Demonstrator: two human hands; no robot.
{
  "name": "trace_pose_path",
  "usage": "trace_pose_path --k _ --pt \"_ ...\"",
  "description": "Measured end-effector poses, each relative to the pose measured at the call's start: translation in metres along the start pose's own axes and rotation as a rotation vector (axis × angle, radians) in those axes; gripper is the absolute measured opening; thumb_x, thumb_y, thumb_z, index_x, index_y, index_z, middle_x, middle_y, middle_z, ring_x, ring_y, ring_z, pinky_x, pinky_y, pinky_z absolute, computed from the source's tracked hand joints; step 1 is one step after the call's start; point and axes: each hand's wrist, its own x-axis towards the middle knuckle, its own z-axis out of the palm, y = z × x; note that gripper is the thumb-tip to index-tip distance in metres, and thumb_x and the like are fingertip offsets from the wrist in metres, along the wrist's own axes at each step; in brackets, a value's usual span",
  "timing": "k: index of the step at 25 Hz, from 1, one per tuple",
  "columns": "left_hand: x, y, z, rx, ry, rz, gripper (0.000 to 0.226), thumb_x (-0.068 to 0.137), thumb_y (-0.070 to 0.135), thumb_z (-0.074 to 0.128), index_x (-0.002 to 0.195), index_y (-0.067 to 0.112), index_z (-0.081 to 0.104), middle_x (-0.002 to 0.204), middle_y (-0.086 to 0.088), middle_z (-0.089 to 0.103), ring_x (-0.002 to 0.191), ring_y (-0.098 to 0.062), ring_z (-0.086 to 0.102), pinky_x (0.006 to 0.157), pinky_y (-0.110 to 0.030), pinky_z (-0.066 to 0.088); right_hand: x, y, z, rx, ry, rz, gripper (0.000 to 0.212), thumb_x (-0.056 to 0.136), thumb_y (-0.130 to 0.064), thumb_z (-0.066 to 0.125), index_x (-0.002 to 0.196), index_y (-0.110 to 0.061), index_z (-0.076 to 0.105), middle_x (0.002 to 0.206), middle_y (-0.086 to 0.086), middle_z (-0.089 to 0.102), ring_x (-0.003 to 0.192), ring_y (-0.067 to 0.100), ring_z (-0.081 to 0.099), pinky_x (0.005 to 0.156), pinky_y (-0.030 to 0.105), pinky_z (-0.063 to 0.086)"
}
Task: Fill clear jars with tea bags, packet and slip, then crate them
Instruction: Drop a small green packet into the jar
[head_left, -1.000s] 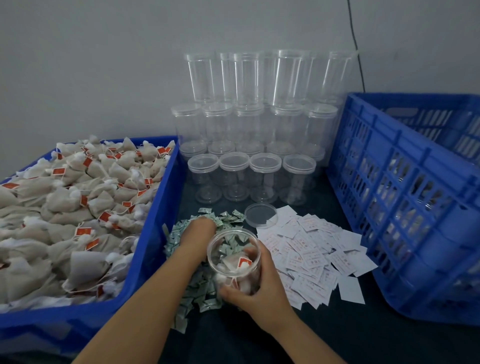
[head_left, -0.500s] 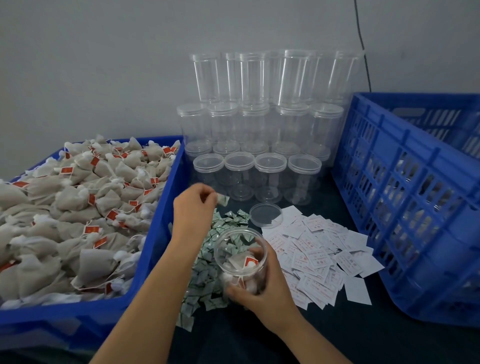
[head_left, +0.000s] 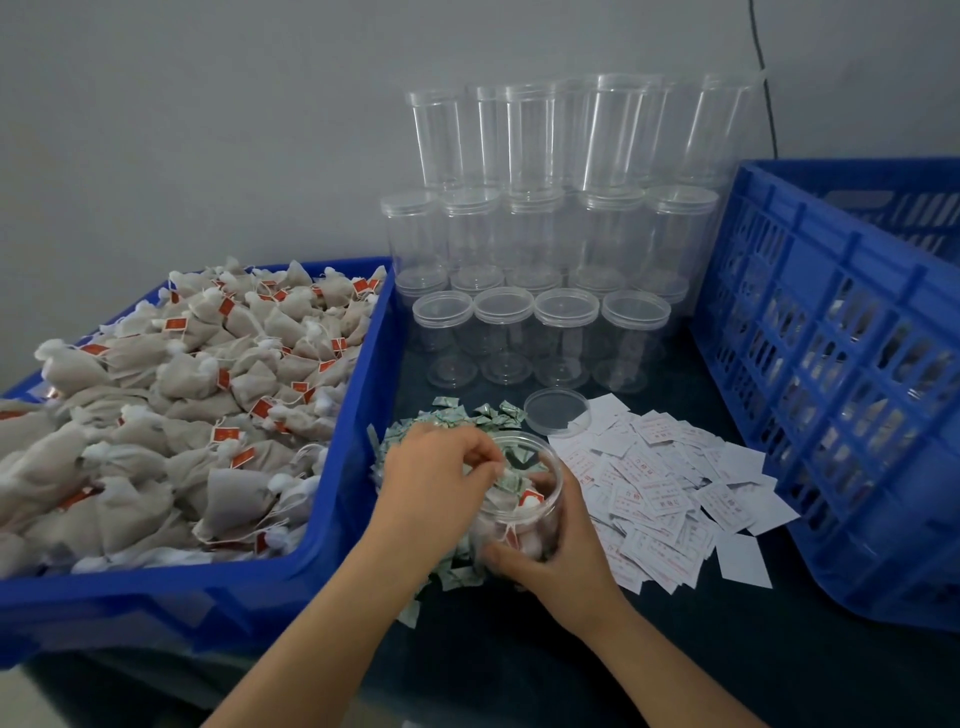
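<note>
Hands busy — right grips jar, left pinches packet at mouth.

A grey wall behind — a black cable hanging down it.

The right hand grips an open jar holding tea bags, while the left hand pinches a green packet at its mouth. More packets lie beneath, slips to the right, a lid behind, and crates on both sides.
</note>
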Motion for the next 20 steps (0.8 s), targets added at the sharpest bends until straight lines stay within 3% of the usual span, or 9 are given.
trace_pose_path --k 1,4,6,9,12,15,17,20 --pt "0.001 0.001 0.003 0.072 0.008 -0.001 0.009 0.085 0.026 0.065 0.081 0.034 0.066 0.077 0.02 0.063 0.1 -0.006 0.051 0.089 -0.028 0.034 0.0 -0.001 0.0 0.004 0.002 -0.01 0.085 0.067 -0.02 0.086 0.126 -0.064 0.043 0.122 -0.033 0.056 0.116 -0.003 0.058 0.088 0.008 0.047" --pt "0.001 -0.001 0.009 0.319 0.039 0.029 0.01 0.088 0.035 0.058 0.09 0.035 0.068 0.083 0.02 0.063 0.106 -0.005 0.041 0.073 -0.027 0.01 -0.001 -0.003 0.0 0.003 0.007 -0.019 0.084 0.068 -0.02 0.085 0.126 -0.065 0.044 0.122 -0.033 0.056 0.116 -0.005 0.057 0.087 0.006 0.046" --pt "0.002 0.001 0.008 0.44 0.017 0.048 0.015 0.09 0.036 0.054 0.091 0.035 0.069 0.086 0.017 0.064 0.108 -0.008 0.04 0.072 -0.029 0.007 -0.002 -0.005 0.0 -0.006 0.004 -0.01 0.083 0.07 -0.02 0.085 0.125 -0.066 0.043 0.121 -0.035 0.055 0.116 -0.006 0.057 0.087 0.005 0.046" --pt "0.005 0.008 0.005 0.535 -0.064 0.083 0.019 0.093 0.035 0.051 0.092 0.035 0.069 0.095 0.015 0.064 0.108 -0.011 0.039 0.082 -0.034 0.016 -0.001 -0.008 -0.001 -0.015 0.002 -0.004 0.084 0.069 -0.018 0.086 0.122 -0.068 0.044 0.12 -0.033 0.057 0.115 -0.006 0.058 0.086 0.005 0.046" --pt "0.007 0.013 0.001 0.292 0.108 0.239 0.019 0.093 0.033 0.052 0.097 0.032 0.07 0.102 0.016 0.065 0.105 -0.009 0.049 0.087 -0.029 0.03 -0.002 -0.014 -0.007 -0.027 0.025 -0.009 0.078 0.066 -0.026 0.091 0.119 -0.066 0.049 0.119 -0.029 0.059 0.113 -0.003 0.06 0.084 0.007 0.048" --pt "0.024 0.018 0.003 -0.182 0.263 0.183 0.017 0.093 0.026 0.056 0.103 0.029 0.068 0.097 0.021 0.063 0.092 0.006 0.054 0.08 -0.018 0.042 -0.004 -0.023 -0.027 -0.035 0.109 0.018 0.082 0.057 -0.042 0.092 0.116 -0.073 0.045 0.115 -0.034 0.056 0.114 -0.007 0.057 0.082 0.006 0.048" --pt "0.041 0.02 0.022 -0.275 0.163 0.069 0.017 0.093 0.024 0.056 0.104 0.031 0.066 0.096 0.023 0.062 0.086 0.01 0.055 0.073 -0.01 0.039 -0.006 -0.029 -0.049 -0.064 0.175 0.016 0.085 0.053 -0.045 0.091 0.116 -0.075 0.042 0.113 -0.035 0.055 0.113 -0.01 0.056 0.083 0.005 0.047" --pt "0.058 0.019 0.075 -0.033 -0.092 0.09 0.024 0.091 0.021 0.059 0.114 0.019 0.065 0.109 0.004 0.067 0.089 -0.004 0.057 0.076 -0.015 0.04 -0.012 -0.038 -0.086 -0.143 0.308 -0.002 0.088 0.051 -0.046 0.09 0.123 -0.064 0.042 0.113 -0.038 0.055 0.111 -0.013 0.054 0.083 0.004 0.046"
